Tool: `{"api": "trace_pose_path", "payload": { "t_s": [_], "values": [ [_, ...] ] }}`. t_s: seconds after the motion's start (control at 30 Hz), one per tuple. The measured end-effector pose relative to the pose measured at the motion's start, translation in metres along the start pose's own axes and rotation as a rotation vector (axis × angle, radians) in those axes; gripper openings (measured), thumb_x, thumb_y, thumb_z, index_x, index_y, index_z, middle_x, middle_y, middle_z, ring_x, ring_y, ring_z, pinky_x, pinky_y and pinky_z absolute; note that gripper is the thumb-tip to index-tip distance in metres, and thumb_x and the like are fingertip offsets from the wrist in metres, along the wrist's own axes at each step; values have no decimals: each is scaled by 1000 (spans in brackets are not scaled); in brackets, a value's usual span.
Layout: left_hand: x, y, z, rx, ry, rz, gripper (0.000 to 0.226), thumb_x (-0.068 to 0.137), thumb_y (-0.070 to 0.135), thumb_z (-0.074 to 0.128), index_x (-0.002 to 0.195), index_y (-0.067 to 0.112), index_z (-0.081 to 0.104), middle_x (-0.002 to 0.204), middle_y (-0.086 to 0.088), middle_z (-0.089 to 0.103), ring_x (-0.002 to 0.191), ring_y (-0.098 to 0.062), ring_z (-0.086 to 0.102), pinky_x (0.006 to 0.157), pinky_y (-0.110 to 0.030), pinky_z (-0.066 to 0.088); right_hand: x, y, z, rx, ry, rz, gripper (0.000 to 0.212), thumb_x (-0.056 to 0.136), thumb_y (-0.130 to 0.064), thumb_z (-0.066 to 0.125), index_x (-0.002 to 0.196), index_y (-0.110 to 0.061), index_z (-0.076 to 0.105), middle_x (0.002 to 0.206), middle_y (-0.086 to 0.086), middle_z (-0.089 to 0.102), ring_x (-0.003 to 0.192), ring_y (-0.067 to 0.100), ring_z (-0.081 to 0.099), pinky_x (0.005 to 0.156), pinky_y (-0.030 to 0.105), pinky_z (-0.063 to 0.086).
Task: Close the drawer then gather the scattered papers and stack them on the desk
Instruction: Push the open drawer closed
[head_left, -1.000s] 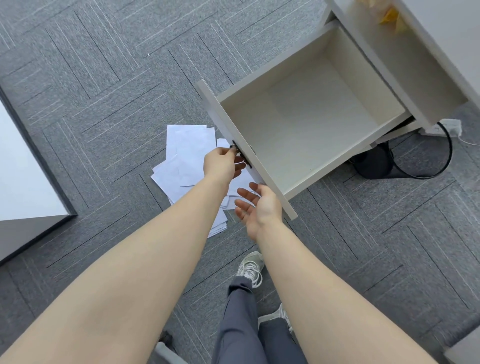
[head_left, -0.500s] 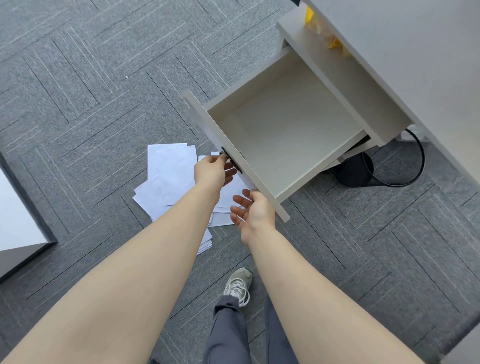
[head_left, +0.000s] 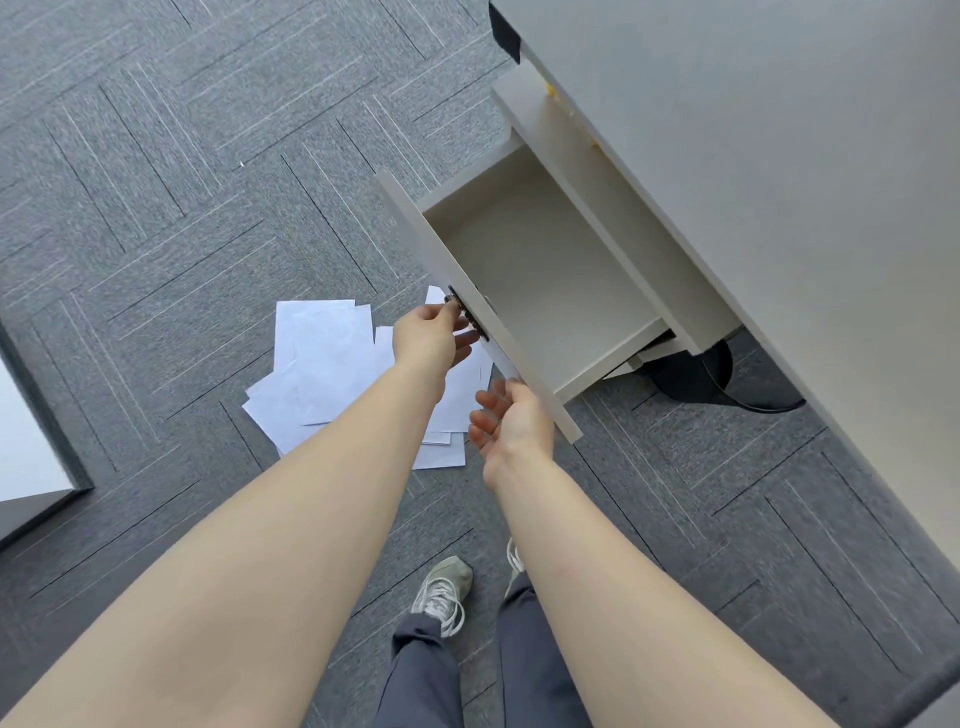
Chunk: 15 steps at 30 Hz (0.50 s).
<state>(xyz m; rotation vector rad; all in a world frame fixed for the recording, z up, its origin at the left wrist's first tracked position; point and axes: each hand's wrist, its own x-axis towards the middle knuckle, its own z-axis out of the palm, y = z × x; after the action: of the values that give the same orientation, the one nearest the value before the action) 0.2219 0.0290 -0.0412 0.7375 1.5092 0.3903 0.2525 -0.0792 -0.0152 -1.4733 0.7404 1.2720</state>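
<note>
An empty pale drawer (head_left: 545, 280) juts partly out from under the grey desk (head_left: 753, 156). My left hand (head_left: 431, 338) is shut on the dark drawer handle (head_left: 467, 314) at the middle of the drawer front. My right hand (head_left: 511, 421) is open, palm up, its fingers against the lower end of the drawer front. Several white papers (head_left: 322, 358) lie scattered on the carpet just left of the drawer, partly hidden by my left forearm.
Grey patterned carpet (head_left: 182, 182) covers the floor. A white furniture corner (head_left: 31, 457) stands at the left edge. A black base with a cable (head_left: 701, 374) sits under the desk. My shoes (head_left: 444, 590) and trouser legs are below.
The drawer has slid farther in under the desk, with less of its inside showing. Both hands have kept their places on the drawer front. The desk top now fills more of the right side.
</note>
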Motion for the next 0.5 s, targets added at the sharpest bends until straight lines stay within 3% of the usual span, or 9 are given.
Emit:
{"api": "trace_pose_path", "payload": {
  "t_s": [0.2,0.3,0.5],
  "values": [
    [8,9,40,-21,-9,6,12,95,21,53,94,10,60,106,-7,70,76,-18,74,71,-27,59,14,-36,-9,12,10,-35,20,96,-29,48,85,-17,60,77,0,63,57,16,52,50,25,41],
    [10,12,58,-15,-6,15,11,95,20,53,89,12,58,107,-8,70,75,-19,73,76,-31,58,19,-52,-12,23,14,-51,20,96,-28,48,85,-16,59,77,0,63,57,15,51,49,24,40],
    [12,22,89,-28,1,13,11,96,18,53,96,9,58,100,-6,68,73,-22,71,79,-36,59,26,-80,-21,30,19,-79,20,96,-27,47,87,-15,60,76,1,63,51,13,49,47,23,40]
  ]
}}
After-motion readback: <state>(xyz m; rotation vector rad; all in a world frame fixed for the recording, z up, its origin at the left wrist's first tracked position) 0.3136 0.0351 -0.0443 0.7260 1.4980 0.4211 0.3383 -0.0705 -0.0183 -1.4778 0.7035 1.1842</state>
